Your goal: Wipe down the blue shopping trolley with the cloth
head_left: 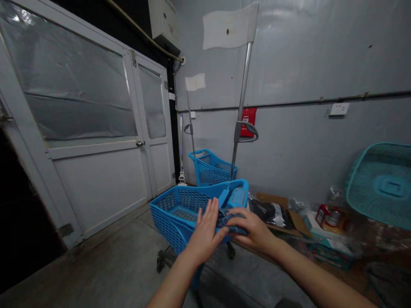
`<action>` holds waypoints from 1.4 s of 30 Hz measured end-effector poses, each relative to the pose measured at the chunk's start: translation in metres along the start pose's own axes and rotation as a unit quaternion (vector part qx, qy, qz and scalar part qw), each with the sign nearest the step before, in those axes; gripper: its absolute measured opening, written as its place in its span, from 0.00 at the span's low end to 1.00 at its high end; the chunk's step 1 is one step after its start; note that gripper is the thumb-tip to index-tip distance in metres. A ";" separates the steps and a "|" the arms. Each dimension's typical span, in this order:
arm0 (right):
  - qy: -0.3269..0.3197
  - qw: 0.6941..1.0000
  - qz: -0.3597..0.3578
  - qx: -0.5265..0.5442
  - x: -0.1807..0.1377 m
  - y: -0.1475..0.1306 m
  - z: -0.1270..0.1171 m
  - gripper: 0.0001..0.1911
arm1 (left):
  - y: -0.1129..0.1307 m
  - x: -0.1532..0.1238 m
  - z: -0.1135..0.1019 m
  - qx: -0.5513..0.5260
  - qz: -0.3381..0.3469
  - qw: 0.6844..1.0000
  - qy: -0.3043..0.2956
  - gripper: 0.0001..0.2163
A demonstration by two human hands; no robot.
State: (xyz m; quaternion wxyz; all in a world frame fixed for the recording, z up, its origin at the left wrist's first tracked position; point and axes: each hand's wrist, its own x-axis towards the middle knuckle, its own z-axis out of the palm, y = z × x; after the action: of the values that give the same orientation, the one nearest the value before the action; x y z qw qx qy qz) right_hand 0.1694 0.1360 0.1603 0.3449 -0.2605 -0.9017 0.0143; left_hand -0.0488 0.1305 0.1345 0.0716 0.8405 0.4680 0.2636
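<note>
A blue plastic shopping cart point(180, 222) with a mesh basket stands right in front of me. My right hand point(248, 229) is closed around a bunched dark blue cloth point(236, 220) at the cart's near edge. Beside it, my left hand point(207, 231) lies with fingers stretched out over the basket's near rim, its thumb close to the cloth. Whether the left palm touches the rim or the cloth's edge, I cannot tell. A metal pole with a white flag point(227, 28) and a grey handle point(245, 131) rises from the cart.
Behind stands a second blue cart point(213, 169) with its own flag. A mop point(182, 171) leans in the corner by the white double door point(102, 171). To the right are an open cardboard box point(298, 222), a red tin point(334, 217) and a turquoise plastic basket point(356, 179).
</note>
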 end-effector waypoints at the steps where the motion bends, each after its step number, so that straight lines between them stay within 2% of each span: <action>1: -0.012 1.000 -0.001 -0.006 0.005 0.010 -0.003 0.12 | 0.007 0.000 -0.001 0.002 0.008 1.000 -0.007 0.36; 3: -0.016 0.999 0.034 -0.036 0.019 0.041 -0.009 0.13 | 0.014 0.001 -0.004 0.006 0.002 1.000 -0.029 0.39; 7: 0.018 0.977 0.180 -0.112 0.049 0.112 -0.018 0.11 | 0.015 0.002 -0.011 0.006 -0.018 0.997 -0.070 0.42; 10: 0.033 0.970 0.210 -0.120 0.057 0.141 -0.016 0.12 | 0.013 0.001 -0.013 0.008 -0.020 0.997 -0.074 0.42; 12: 0.038 0.971 0.208 -0.115 0.055 0.144 -0.013 0.14 | 0.010 0.000 -0.012 0.012 -0.022 0.998 -0.063 0.42; 15: 0.048 0.976 0.188 -0.101 0.043 0.128 -0.008 0.13 | 0.005 -0.001 -0.011 0.026 -0.032 0.998 -0.045 0.43; 19: 0.059 0.991 0.113 -0.026 0.025 0.077 0.000 0.12 | 0.000 0.000 -0.019 0.039 -0.066 0.996 -0.054 0.45; 22: 0.023 0.998 0.058 0.025 0.017 0.033 0.006 0.16 | 0.005 0.006 -0.026 0.047 -0.077 0.994 -0.060 0.47; 25: -0.014 0.998 0.021 0.049 0.021 0.016 0.006 0.18 | 0.015 0.011 -0.026 0.072 -0.069 0.994 -0.044 0.49; 28: -0.005 0.999 0.048 0.017 0.040 0.039 0.002 0.18 | 0.020 0.014 -0.024 0.097 -0.089 0.991 -0.031 0.52; 32: -0.003 0.982 0.163 -0.099 0.071 0.103 -0.001 0.14 | 0.019 0.010 -0.026 0.107 -0.084 0.989 -0.052 0.52; 36: -0.015 0.967 0.210 -0.141 0.087 0.155 -0.001 0.10 | 0.019 0.006 -0.031 0.110 -0.065 0.988 -0.082 0.52; 39: -0.022 0.964 0.212 -0.157 0.087 0.174 -0.004 0.10 | 0.020 0.004 -0.031 0.109 -0.056 0.988 -0.090 0.52; 42: -0.026 0.966 0.201 -0.160 0.081 0.176 -0.009 0.11 | 0.018 0.001 -0.033 0.103 -0.043 0.990 -0.091 0.52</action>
State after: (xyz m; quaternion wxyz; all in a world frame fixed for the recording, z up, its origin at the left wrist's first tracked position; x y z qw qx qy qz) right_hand 0.2054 0.3256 0.1802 0.2653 -0.4875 -0.8301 -0.0541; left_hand -0.0523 0.1171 0.1692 0.0385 0.8429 0.5199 0.1330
